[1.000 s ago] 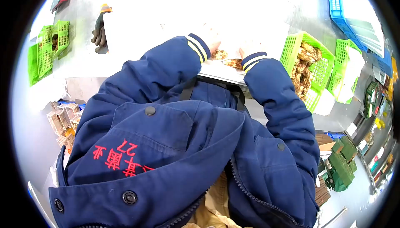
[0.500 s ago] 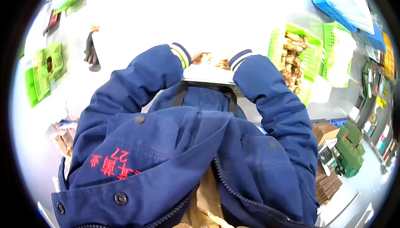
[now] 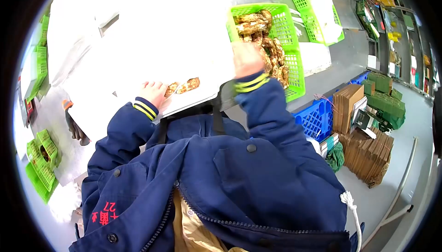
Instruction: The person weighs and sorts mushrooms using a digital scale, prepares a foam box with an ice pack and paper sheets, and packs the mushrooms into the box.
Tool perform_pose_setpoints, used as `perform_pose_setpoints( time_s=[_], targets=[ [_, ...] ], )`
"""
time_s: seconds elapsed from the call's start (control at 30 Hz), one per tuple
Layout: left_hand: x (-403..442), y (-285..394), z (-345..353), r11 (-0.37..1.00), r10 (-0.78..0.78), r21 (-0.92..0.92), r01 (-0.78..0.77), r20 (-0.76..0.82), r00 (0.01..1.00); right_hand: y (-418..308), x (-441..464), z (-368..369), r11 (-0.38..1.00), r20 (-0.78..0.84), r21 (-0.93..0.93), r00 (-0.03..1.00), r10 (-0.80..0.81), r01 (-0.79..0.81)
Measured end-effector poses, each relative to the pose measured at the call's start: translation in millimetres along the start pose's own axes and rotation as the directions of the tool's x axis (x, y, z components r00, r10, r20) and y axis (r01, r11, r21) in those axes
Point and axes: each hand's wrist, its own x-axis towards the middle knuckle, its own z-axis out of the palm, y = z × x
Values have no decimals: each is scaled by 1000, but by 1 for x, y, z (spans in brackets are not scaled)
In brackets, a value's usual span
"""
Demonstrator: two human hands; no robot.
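My left hand (image 3: 154,92) lies on the bright white board (image 3: 193,101) with its fingers spread out. Right beside it are two brown, mottled mushroom pieces: a small mushroom piece (image 3: 171,89) by the fingers and a longer mushroom piece (image 3: 189,85). My right hand (image 3: 247,59) is over the near left side of a green basket (image 3: 294,75), close to the whole mushrooms (image 3: 275,54) heaped inside. Glare and motion blur hide its fingers, so whether it holds anything does not show.
A second green basket (image 3: 317,26) with white sheets stands behind at right. A dark glove (image 3: 76,127) and green baskets (image 3: 43,153) lie at left. Flattened cardboard (image 3: 368,157) and a blue crate (image 3: 317,118) stand on the right below table height.
My right hand has moved right from the board to the mushroom basket. My left hand stays on the board by the mushroom pieces. The view has turned to the right.
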Motion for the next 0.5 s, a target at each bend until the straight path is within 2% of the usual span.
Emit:
perform_pose_setpoints(
  time_s=[0.03, 0.07, 0.1, 0.13, 0.2, 0.23, 0.27, 0.33, 0.43, 0.47, 0.5],
  targets=[
    [0, -2, 6, 1000, 8, 22, -8, 13, 1000, 5, 13, -38, 986, -74, -105, 990, 120, -127],
    [-1, 0, 3, 1000, 10, 24, -10, 14, 1000, 52, -3, -38, 932, -26, -240, 961, 275, -273],
    [-2, 2, -1, 999, 16, 49, -17, 6, 1000, 75, -6, -48, 793, 145, -423, 831, 537, -439],
    [-2, 4, -3, 997, 20, 74, -20, -4, 1000, 89, -5, -54, 602, 246, -614, 601, 761, -511],
    [0, 3, -2, 996, 26, 84, -26, 3, 1000, 107, -3, -57, 691, 326, -524, 632, 703, -498],
    [0, 2, -1, 997, 28, 74, -27, -11, 1000, 120, -6, -49, 784, 389, -473, 703, 595, -402],
    [0, 2, 0, 998, 30, 65, -28, -23, 999, 126, -6, -38, 808, 419, -477, 718, 556, -348],
    [-1, 1, -4, 995, 23, 101, -21, -25, 999, 136, 2, -23, 778, 523, -487, 581, 624, -397],
    [-5, 3, -18, 999, -18, 31, 21, -102, 995, 151, 8, -24, 729, 549, -478, 482, 683, -490],
    [-9, 2, -30, 999, -29, -43, 24, -126, 992, 142, 13, -38, 741, 525, -439, 525, 670, -508],
    [-10, -3, -28, 995, -44, -95, 29, -156, 987, 148, 6, -44, 861, 426, -260, 748, 509, -438]
  ],
)
